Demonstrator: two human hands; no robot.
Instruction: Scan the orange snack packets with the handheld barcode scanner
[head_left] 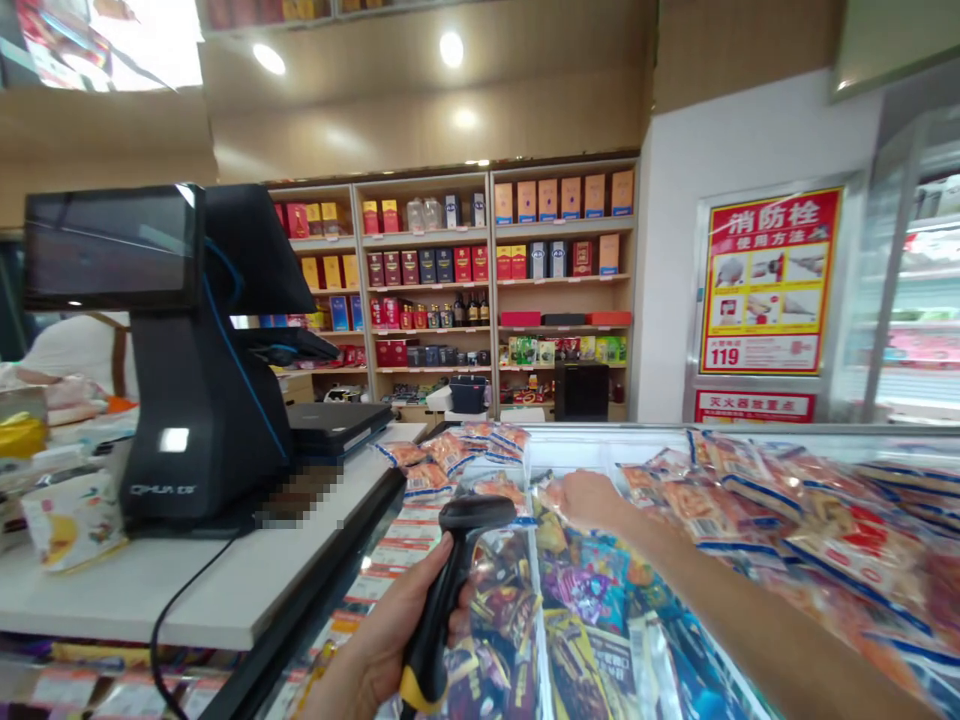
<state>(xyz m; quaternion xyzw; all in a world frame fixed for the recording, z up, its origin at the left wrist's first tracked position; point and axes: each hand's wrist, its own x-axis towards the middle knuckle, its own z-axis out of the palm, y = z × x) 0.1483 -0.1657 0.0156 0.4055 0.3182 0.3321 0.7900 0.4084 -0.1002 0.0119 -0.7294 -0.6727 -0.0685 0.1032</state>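
A black barcode scanner with a yellow-tipped handle is gripped in my left hand, its head tilted up and to the right. My right arm stretches forward across the display case, and my right hand is closed near the top of the middle bin. Its fingertips are turned away, so whatever it holds is hidden. Just left of those fingers lie small snack packets. Below it, the bin holds colourful wrapped packs. Under the scanner are dark purple and gold packs.
On the white counter at left stands a black cash register with a trailing cable. Orange-pink bagged snacks pile up on the right. A white divider separates the bins. Shelves of boxed goods line the back wall.
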